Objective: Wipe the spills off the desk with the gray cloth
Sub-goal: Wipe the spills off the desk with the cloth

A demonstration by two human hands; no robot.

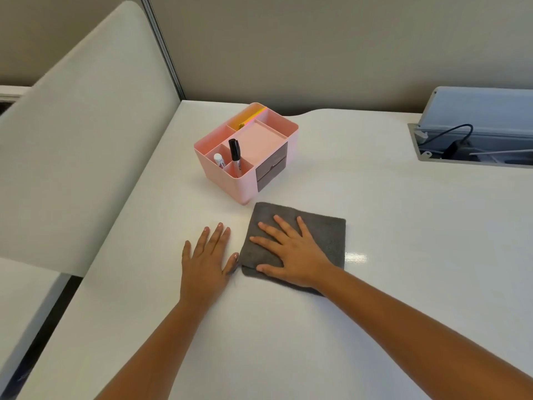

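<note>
A folded gray cloth lies flat on the white desk, just in front of a pink organizer. My right hand rests palm down on the cloth with its fingers spread, pressing it to the desk. My left hand lies flat on the bare desk right beside the cloth's left edge, fingers apart, its thumb touching the cloth's corner. A small glossy patch shines on the desk just right of the cloth. No other spill is plainly visible.
A pink desk organizer with a black marker and a white tube stands behind the cloth. A cable tray with a raised lid sits at the back right. A white partition borders the desk's left edge.
</note>
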